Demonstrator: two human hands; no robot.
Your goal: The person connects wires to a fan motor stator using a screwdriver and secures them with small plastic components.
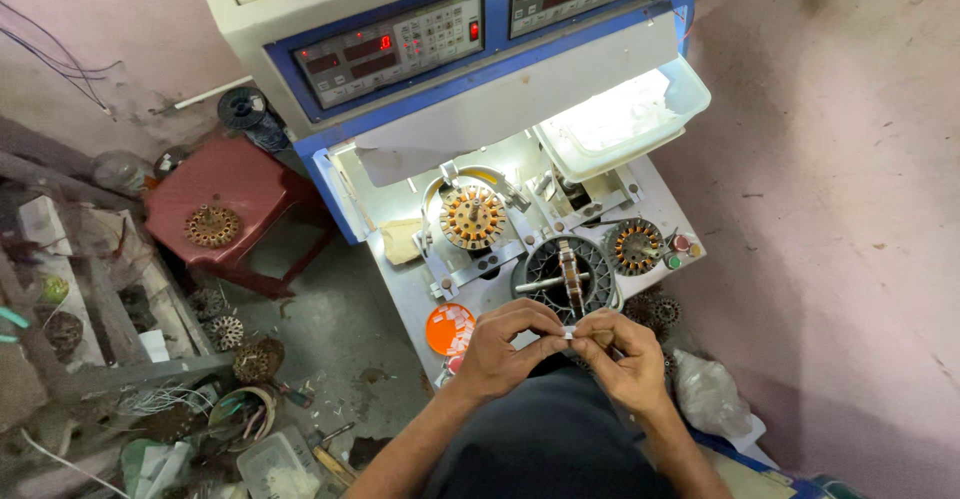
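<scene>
Two bare hands meet low in view; left hand [505,344] and right hand [620,351] pinch a small white strip [568,332] between their fingers, just before a black round winding fixture [566,277] on the grey counter [410,304]; a copper-wound stator [473,216] sits mounted behind; an orange dish of white slips [450,328] lies left.

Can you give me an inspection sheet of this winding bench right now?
Surface: grey machine deck, lit from above.
Job's things: both hands pinch a small white strip; wound stator on the fixture; black round frame just ahead of the hands.
Clutter: orange lid with white slips; second stator; spare stator on red stool; parts on floor.
Hands: left hand and right hand meet at the strip.
Cables: thin wires on the left wall.
Surroundings: control panels, pink walls.
</scene>
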